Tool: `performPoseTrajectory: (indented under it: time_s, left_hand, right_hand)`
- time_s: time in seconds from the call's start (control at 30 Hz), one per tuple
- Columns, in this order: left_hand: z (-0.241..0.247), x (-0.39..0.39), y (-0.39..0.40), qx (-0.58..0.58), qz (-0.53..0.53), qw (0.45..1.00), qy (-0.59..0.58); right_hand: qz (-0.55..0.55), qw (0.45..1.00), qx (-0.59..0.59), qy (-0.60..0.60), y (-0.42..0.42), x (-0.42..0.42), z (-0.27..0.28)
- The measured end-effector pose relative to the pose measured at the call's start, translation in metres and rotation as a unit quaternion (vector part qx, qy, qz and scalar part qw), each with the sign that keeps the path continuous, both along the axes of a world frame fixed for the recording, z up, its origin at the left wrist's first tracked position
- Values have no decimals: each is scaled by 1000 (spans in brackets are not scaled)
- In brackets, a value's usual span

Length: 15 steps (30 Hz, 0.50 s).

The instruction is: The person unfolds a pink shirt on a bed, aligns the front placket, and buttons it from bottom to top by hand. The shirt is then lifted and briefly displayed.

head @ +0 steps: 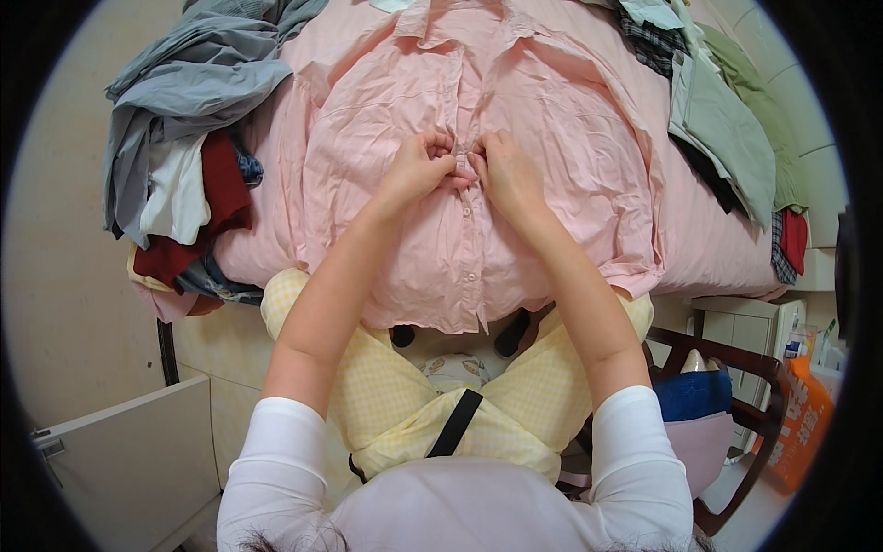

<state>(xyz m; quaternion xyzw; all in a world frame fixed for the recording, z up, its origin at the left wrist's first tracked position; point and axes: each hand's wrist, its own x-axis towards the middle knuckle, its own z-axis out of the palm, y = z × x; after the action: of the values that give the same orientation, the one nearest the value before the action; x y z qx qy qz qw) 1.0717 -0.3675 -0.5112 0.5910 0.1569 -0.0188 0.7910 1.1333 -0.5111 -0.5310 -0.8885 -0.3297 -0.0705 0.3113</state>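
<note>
A pink button-up shirt (pixel 407 255) lies front side up on the pink bed sheet (pixel 697 241), its collar away from me and its hem hanging over the bed's near edge. My left hand (pixel 428 165) pinches the left side of the front placket, about halfway down. Across from it, my right hand (pixel 505 165) grips the other front edge with bent fingers. The fingertips of both hands nearly meet around one fastening, and they hide it. Below them the placket (pixel 470 241) lies together with buttons showing; above them the front is parted up to the collar (pixel 421 24).
Grey, white and dark red clothes (pixel 200 76) are heaped at the bed's left. Green and plaid garments (pixel 731 131) lie along the right. A dark wooden chair (pixel 772 393) holding folded cloth, an orange bag (pixel 804 428) and a pale cabinet door (pixel 131 462) stand nearby.
</note>
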Motion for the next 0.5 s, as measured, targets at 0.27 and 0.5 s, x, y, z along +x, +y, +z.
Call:
performPoseTrajectory:
  time_s: [0.27,0.5]
  left_hand:
    - [-7,2,-6,79,32,996,-15]
    - [-2,0,-6,56,49,997,-7]
  right_hand:
    - [10,983,124,137,-2,9,-7]
    - [38,947,193,256,-3,18,-11]
